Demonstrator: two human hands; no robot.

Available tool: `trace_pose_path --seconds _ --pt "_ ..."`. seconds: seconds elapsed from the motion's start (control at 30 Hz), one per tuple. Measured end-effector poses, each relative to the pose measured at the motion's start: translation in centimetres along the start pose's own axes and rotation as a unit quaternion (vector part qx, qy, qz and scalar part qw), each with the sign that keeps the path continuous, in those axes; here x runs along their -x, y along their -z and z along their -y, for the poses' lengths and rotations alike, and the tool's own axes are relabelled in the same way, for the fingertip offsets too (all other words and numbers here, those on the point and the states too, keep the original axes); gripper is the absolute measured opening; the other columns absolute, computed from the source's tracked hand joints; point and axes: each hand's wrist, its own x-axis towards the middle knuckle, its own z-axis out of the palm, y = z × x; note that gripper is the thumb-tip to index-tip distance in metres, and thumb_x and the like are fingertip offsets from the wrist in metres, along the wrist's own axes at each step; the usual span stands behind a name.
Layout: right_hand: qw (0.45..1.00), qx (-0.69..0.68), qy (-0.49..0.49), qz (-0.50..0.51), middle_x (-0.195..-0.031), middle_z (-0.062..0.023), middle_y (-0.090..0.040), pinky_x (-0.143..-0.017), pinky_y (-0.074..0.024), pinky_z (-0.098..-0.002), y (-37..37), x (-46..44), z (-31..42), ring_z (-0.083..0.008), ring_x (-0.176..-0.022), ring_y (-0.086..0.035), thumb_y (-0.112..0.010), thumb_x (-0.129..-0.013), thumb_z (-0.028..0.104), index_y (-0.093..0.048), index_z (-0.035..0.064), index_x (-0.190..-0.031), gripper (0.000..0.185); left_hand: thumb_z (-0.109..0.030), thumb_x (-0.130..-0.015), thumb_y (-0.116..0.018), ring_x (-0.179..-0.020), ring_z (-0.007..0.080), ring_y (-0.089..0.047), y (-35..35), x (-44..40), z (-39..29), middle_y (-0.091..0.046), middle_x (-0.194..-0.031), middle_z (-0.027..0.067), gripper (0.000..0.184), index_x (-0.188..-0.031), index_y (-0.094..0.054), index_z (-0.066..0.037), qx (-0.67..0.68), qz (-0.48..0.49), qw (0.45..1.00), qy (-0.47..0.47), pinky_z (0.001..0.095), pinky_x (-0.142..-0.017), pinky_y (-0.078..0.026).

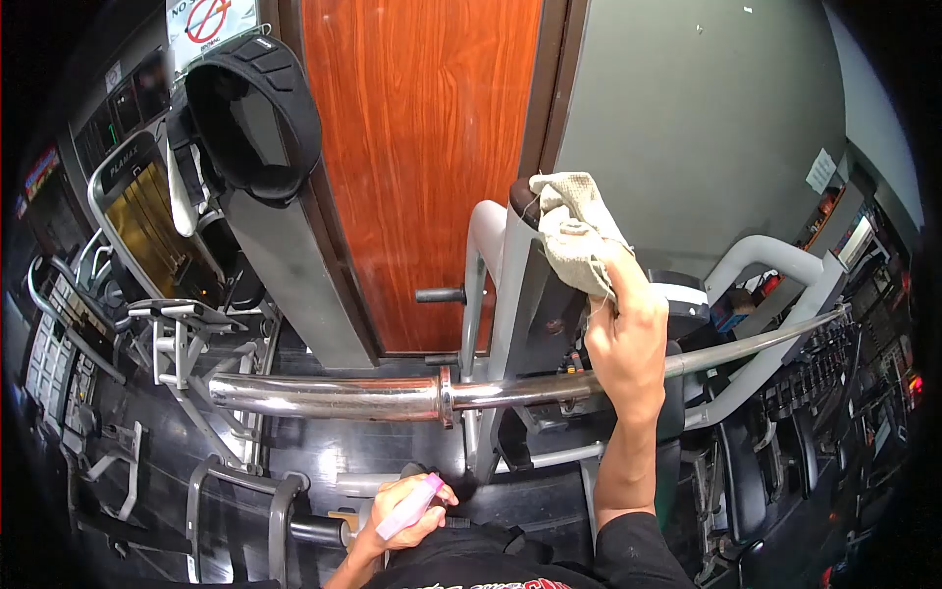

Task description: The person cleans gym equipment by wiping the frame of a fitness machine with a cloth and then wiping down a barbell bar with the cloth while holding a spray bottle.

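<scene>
My right hand (628, 334) grips a pale, frayed cloth (579, 231) and holds it against the top of a grey upright post (515, 285) with a dark cap. Lower down, near my body, my left hand (402, 510) is closed around a pink and white object (410, 506), which looks like the top of a bottle; its lower part is hidden. A shiny metal barbell (334, 396) lies across the view between my two hands, its thick sleeve at the left, and passes behind my right wrist.
Behind the post are a wooden door panel (422, 147) and a grey wall (697, 128). A black padded belt (255, 118) hangs at upper left. Gym machines (147, 216) stand at left; black benches (741, 481) and a dumbbell rack (805, 378) are at right.
</scene>
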Motion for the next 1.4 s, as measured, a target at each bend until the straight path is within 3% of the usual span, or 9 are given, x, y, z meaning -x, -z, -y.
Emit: trace_pose_path --seconds 0.5,0.57,0.6,0.7,0.97,1.23,1.3,1.37,1.4 --pt "0.997 -0.009 -0.021 -0.071 -0.099 -0.0206 -0.064 -0.085 -0.0466 -0.0363 -2.5 7.6 1.6 -0.0357 -0.094 -0.063 -0.054 -0.075 -0.008 -0.059 -0.0043 -0.104 0.029 0.001 -0.081 -0.058 -0.061 0.0145 -0.062 -0.2 3.4 -0.1 -0.064 -0.084 0.0145 0.016 -0.096 -0.055 0.005 0.067 -0.047 0.997 -0.009 0.0258 -0.054 -0.051" --pt "0.999 0.009 -0.025 0.025 -0.092 -0.0181 -0.064 -0.081 -0.0479 -0.0395 -3.8 9.9 3.6 -0.0347 -0.086 -0.063 -0.057 -0.071 -0.006 -0.061 0.0001 -0.104 0.033 0.001 -0.081 -0.059 -0.061 0.0147 -0.062 -0.3 3.4 0.0 -0.064 -0.084 0.0146 0.016 -0.096 -0.055 0.005 0.074 -0.055 0.996 -0.003 0.0259 -0.054 -0.051" --pt "0.991 0.096 0.042 0.08 -0.092 -0.0103 -0.065 -0.075 -0.0463 -0.0388 -4.4 10.2 4.3 -0.0251 -0.076 -0.061 -0.063 -0.064 0.002 -0.061 0.0056 -0.108 0.044 0.0 -0.081 -0.06 -0.061 0.0148 -0.062 -0.3 3.4 0.0 -0.063 -0.084 0.0146 0.016 -0.096 -0.055 0.005 0.077 -0.058 0.995 0.002 0.026 -0.055 -0.051" --pt "0.983 0.163 0.029 0.079 -0.089 -0.004 -0.065 -0.088 -0.0378 -0.0423 -5.7 11.2 6.4 -0.0198 -0.076 -0.06 -0.062 -0.069 0.006 -0.057 0.0094 -0.12 0.052 0.0 -0.081 -0.06 -0.06 0.0151 -0.061 -0.5 3.6 -0.5 -0.063 -0.084 0.0146 0.016 -0.096 -0.055 0.006 0.05 -0.055 0.997 -0.007 0.026 -0.055 -0.051" --pt "0.983 0.152 0.022 0.097 -0.083 -0.0019 -0.063 -0.094 -0.033 -0.0465 -4.7 13.6 6.5 -0.0175 -0.074 -0.059 -0.063 -0.066 0.001 -0.056 0.011 -0.121 0.056 0.002 -0.081 -0.059 -0.06 0.0153 -0.061 -0.5 4.7 -0.3 -0.063 -0.085 0.015 0.017 -0.096 -0.055 0.006 0.085 -0.083 0.993 0.003 0.0261 -0.055 -0.051" --pt "0.986 0.018 -0.008 0.166 -0.086 -0.0069 -0.063 -0.096 -0.0343 -0.0443 -2.2 14.6 5.3 -0.0242 -0.08 -0.06 -0.061 -0.062 0.0 -0.059 0.0056 -0.111 0.05 0.005 -0.08 -0.058 -0.062 0.0157 -0.062 -0.3 4.6 0.0 -0.063 -0.087 0.0154 0.018 -0.097 -0.053 0.006 0.08 -0.081 0.993 -0.016 0.0261 -0.056 -0.051" --pt "0.99 0.008 -0.001 0.144 -0.086 -0.0093 -0.066 -0.089 -0.0395 -0.0366 -1.8 14.6 5.3 -0.0231 -0.082 -0.062 -0.056 -0.071 -0.007 -0.058 0.0027 -0.111 0.041 0.005 -0.08 -0.058 -0.063 0.0161 -0.062 -0.4 4.7 -0.2 -0.062 -0.087 0.0157 0.018 -0.097 -0.053 0.006 0.095 -0.085 0.992 -0.007 0.0261 -0.056 -0.051" --pt "0.957 -0.206 -0.202 0.038 -0.094 -0.0088 -0.065 -0.088 -0.0405 -0.0294 -1.7 14.9 5.5 -0.0163 -0.09 -0.059 -0.052 -0.082 -0.003 -0.056 -0.0009 -0.113 0.031 0.005 -0.08 -0.058 -0.063 0.0162 -0.062 -0.4 4.7 -0.1 -0.062 -0.087 0.0156 0.018 -0.097 -0.053 0.006 0.102 -0.081 0.991 -0.01 0.0262 -0.056 -0.051" --pt "0.932 -0.298 -0.206 -0.031 -0.106 -0.0095 -0.06 -0.087 -0.0403 -0.0251 -1.3 14.1 6.4 -0.0142 -0.097 -0.055 -0.045 -0.092 0.005 -0.05 -0.0042 -0.118 0.028 0.005 -0.08 -0.058 -0.063 0.0163 -0.062 -0.4 4.8 0.0 -0.062 -0.088 0.0155 0.018 -0.097 -0.052 0.006 0.108 -0.078 0.991 -0.011 0.0264 -0.056 -0.051"
